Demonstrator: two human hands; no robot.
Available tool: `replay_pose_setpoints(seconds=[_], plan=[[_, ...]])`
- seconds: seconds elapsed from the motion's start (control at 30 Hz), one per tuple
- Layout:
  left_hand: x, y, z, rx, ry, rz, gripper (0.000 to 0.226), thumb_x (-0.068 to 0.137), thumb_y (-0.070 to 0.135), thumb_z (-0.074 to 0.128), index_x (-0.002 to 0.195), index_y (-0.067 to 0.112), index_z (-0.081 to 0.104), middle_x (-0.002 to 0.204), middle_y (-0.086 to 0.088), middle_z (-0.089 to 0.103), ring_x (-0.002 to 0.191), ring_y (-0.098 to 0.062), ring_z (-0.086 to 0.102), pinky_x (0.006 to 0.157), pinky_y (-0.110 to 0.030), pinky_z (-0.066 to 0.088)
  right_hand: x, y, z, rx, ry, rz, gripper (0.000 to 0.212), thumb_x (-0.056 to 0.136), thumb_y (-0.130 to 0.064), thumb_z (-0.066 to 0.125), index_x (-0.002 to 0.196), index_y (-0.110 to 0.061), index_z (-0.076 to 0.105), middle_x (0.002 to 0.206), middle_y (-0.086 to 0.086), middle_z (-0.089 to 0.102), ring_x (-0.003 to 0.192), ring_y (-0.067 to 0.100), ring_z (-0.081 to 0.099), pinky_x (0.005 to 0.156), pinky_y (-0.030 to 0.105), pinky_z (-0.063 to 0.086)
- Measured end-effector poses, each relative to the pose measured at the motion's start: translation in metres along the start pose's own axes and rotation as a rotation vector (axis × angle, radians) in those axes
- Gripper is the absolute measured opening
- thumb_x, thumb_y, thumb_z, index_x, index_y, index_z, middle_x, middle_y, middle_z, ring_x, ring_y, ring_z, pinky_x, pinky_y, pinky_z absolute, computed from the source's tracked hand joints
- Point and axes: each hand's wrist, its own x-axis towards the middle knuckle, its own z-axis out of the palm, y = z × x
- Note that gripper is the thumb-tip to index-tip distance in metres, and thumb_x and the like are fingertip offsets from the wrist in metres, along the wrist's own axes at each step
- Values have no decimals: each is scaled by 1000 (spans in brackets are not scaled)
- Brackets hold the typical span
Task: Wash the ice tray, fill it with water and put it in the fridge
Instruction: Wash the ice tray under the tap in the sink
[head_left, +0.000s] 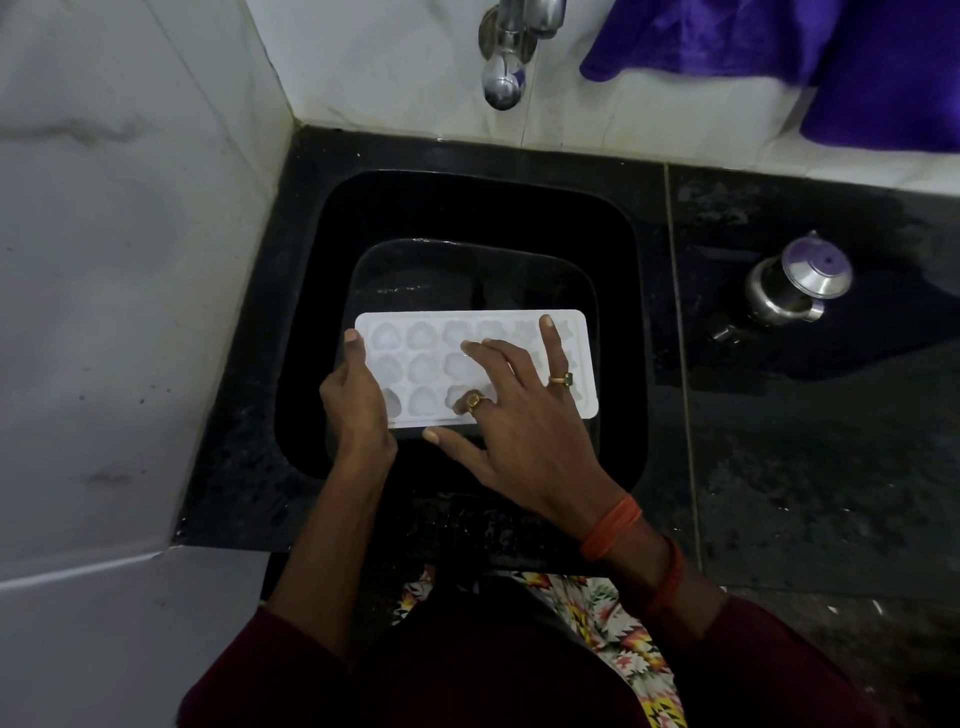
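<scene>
The ice tray (423, 338) was held flat above the black sink (467, 179), nearer to the front wall of the basin than to the back one, with its hollows facing up. The left hand (358, 405) gripped the short left edge of the tray, the thumb on top and the other fingers hidden under it. The right hand (524, 421) lay on the right half of the tray with spread, almost straight fingers; it held nothing and only pressed on the hollows.

This seemed to be the washing step. To do it well, I think the left hand should keep a firm grip, because wet plastic slips easily, and the right fingertips should go into each hollow one by one, also those in the far row and under the palm. The tray sat well in front of the tap (503, 78), and I saw no water coming from it, so for rinsing the tray would need to go toward the back of the sink.

On the wet counter (805, 441), to the right of the sink and well apart from it, stood a steel jug with a lid (795, 283). A purple cloth (831, 47) hung on the wall at the back right corner. Nothing stood between the tray and the tap.
</scene>
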Motion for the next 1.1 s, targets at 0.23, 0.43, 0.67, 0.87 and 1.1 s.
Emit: replay_pose_setpoints(seconds=[0.23,0.43,0.67,0.87,1.1], plan=[[0,1,1,-18,-7,-3,37,99,55,52,87,25,69,89,3,75,86,-22,74,83,-42,61,2,2,0,-21,-36,-29,63,97,-68,41,103,-18,79,144,13,57,139,29,47,125,58,-2],[-1,4,1,-38,-15,0,37,101,53,51,91,21,69,93,-1,75,86,-22,74,75,-38,62,5,4,-2,0,-30,0,54,96,-67,47,100,-23,79,143,14,58,138,30,48,125,60,1],[1,4,2,-35,-4,-14,38,99,55,52,93,22,70,96,-2,76,85,-23,74,77,-40,62,7,6,-4,-6,-37,29,56,97,-67,45,97,-23,80,144,13,57,139,29,47,125,56,-8],[1,4,4,-17,-9,-9,38,98,57,52,90,25,70,92,1,76,85,-23,74,83,-46,62,7,6,-4,-27,-76,4,54,96,-65,47,99,-23,80,145,17,55,139,33,48,125,57,-6],[-2,5,5,-50,-5,-5,36,100,53,52,88,23,69,89,1,76,85,-23,75,75,-39,62,9,9,-5,-47,-58,15,54,97,-66,45,96,-25,80,147,14,54,140,30,46,125,59,-4]])
